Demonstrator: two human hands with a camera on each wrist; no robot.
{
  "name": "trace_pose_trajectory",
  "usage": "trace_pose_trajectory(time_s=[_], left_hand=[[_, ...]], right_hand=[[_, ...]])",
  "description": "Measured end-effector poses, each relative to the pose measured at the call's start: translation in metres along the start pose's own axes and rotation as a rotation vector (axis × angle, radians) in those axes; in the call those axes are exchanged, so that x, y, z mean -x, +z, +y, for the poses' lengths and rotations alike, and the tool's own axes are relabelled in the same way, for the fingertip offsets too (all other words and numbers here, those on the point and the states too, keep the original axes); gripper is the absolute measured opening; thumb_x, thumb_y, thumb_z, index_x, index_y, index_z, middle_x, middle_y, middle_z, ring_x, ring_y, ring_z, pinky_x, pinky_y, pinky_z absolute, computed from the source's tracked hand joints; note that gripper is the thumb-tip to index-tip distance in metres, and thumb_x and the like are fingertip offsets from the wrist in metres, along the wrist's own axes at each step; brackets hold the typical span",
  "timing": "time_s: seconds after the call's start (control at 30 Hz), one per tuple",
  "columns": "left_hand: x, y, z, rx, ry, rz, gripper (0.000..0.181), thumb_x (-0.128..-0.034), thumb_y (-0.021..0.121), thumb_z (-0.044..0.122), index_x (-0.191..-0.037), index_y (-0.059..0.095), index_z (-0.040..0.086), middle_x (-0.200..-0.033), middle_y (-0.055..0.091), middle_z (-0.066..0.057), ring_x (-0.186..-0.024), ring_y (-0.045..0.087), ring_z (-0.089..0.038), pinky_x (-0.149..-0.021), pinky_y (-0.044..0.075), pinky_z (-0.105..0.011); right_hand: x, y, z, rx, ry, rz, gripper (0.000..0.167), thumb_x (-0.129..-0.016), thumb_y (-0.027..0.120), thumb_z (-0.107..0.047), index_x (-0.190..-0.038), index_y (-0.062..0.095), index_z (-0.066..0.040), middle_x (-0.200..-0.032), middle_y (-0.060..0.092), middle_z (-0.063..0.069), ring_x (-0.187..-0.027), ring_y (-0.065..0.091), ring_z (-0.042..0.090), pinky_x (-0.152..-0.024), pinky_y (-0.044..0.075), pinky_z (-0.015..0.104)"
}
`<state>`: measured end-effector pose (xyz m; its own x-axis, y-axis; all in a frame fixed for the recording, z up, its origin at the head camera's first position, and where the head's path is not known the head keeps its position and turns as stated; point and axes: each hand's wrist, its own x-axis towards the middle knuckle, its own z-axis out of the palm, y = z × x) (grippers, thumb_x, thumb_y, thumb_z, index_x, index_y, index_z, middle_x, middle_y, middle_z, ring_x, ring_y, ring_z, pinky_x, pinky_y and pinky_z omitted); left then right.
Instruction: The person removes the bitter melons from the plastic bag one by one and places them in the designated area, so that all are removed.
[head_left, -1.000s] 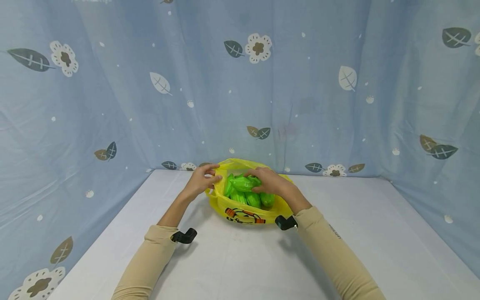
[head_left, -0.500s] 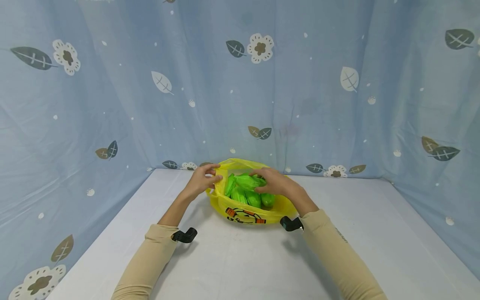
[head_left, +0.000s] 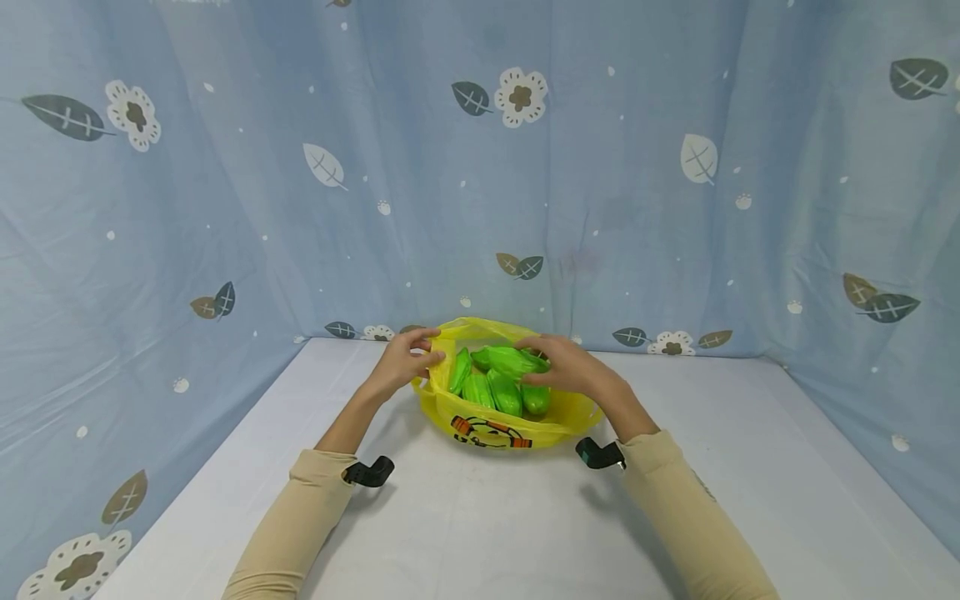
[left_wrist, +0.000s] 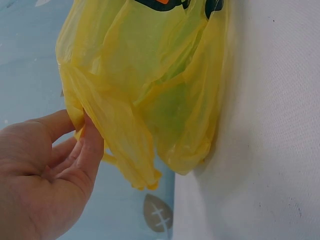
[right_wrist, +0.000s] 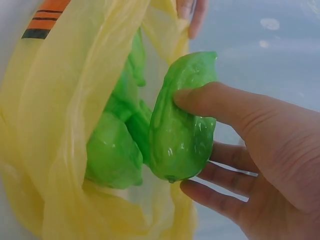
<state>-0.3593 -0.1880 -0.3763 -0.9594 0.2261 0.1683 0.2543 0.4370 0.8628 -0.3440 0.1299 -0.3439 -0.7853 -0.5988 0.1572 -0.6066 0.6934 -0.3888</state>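
A yellow plastic bag with a printed cartoon design stands with its mouth spread on the white table. Several glossy green oblong vegetables lie inside; their exact kind is unclear. My left hand pinches the bag's left rim between thumb and fingers, as the left wrist view shows at the bag edge. At the bag's mouth, my right hand grips one green vegetable, ridged and pointed at its upper end, thumb on one side and fingers around the other. In the right wrist view, other green vegetables sit behind the bag's wall.
The white table extends in front and to both sides. A blue curtain with leaf and flower prints hangs behind and at the sides. Each sleeve carries a black wrist camera; the left one sits low over the table.
My right hand has moved to the right with the green vegetable in its grip, above the other vegetables. The left hand stays at the bag's rim.
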Motion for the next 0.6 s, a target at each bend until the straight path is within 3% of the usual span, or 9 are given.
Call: trace_pose_trajectory(time_s=[0.6], left_hand=[[0.001, 0.001, 0.0, 0.005, -0.006, -0.005, 0.054, -0.0937, 0.068, 0.022, -0.144, 0.05, 0.011, -0.128, 0.05, -0.02, -0.096, 0.068, -0.027, -0.078, 0.061, -0.045]], right_hand=[[0.021, -0.012, 0.016, 0.013, 0.042, 0.065, 0.057, -0.089, 0.074, -0.032, -0.139, 0.055, -0.014, -0.121, 0.065, 0.008, -0.107, 0.061, 0.024, -0.088, 0.057, 0.04]])
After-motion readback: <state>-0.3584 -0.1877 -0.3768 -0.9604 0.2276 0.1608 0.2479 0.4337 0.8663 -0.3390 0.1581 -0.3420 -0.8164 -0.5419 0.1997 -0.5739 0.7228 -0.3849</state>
